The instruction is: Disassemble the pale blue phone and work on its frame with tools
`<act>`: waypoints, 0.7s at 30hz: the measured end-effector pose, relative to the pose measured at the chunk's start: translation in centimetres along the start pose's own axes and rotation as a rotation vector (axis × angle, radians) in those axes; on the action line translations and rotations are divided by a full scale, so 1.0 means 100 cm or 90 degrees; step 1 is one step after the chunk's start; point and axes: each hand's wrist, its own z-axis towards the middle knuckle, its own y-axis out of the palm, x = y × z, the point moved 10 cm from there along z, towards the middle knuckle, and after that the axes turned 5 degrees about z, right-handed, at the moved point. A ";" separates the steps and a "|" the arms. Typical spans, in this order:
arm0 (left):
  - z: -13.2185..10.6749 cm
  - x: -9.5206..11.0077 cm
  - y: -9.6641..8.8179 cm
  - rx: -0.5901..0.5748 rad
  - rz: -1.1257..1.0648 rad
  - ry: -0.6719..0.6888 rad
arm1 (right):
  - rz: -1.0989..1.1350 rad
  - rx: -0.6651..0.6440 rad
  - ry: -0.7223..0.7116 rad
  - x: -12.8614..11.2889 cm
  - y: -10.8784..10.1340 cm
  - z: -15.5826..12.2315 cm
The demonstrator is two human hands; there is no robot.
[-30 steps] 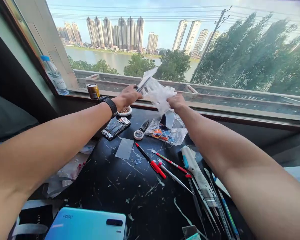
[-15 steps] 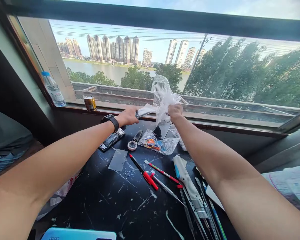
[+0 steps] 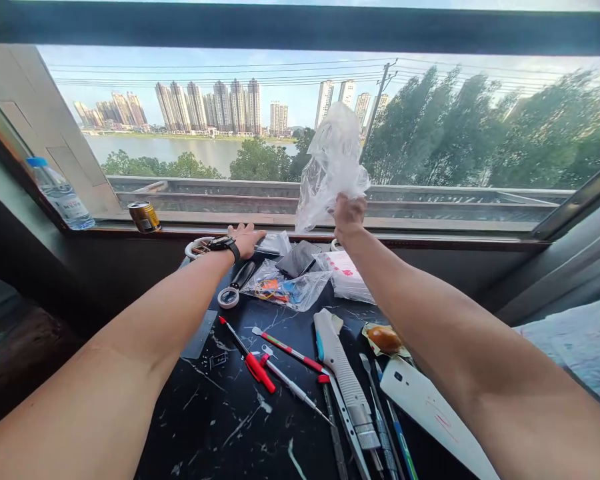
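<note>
My right hand [image 3: 349, 212] is closed round a crumpled clear plastic bag [image 3: 331, 163] and holds it up in front of the window. My left hand [image 3: 247, 239] lies low at the far edge of the black table [image 3: 220, 413], fingers on a flat glossy sheet or screen part [image 3: 275, 243] resting there. I cannot tell whether it grips the part or only presses on it. A black watch [image 3: 225, 245] is on my left wrist.
A dark phone panel [image 3: 299, 257], a clear bag of small parts [image 3: 280, 292], a tape roll [image 3: 228, 297], red-handled screwdrivers [image 3: 253, 363], a grey tool [image 3: 345, 377] and tweezers lie on the table. A can [image 3: 144, 217] and a water bottle [image 3: 60, 195] stand on the sill.
My right hand has lifted the plastic bag higher. My left hand has pulled the flat part out of the bag and lowered it to the table's far edge. The camera has turned right.
</note>
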 end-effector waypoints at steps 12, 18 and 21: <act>0.011 0.013 0.015 -0.058 -0.045 0.008 | -0.010 0.045 -0.123 -0.075 -0.096 -0.005; 0.005 0.012 0.008 -0.077 -0.115 0.050 | -0.033 0.041 -0.093 -0.073 -0.122 -0.014; 0.004 0.006 0.005 -0.078 -0.160 0.052 | -0.066 0.041 -0.091 -0.074 -0.126 -0.016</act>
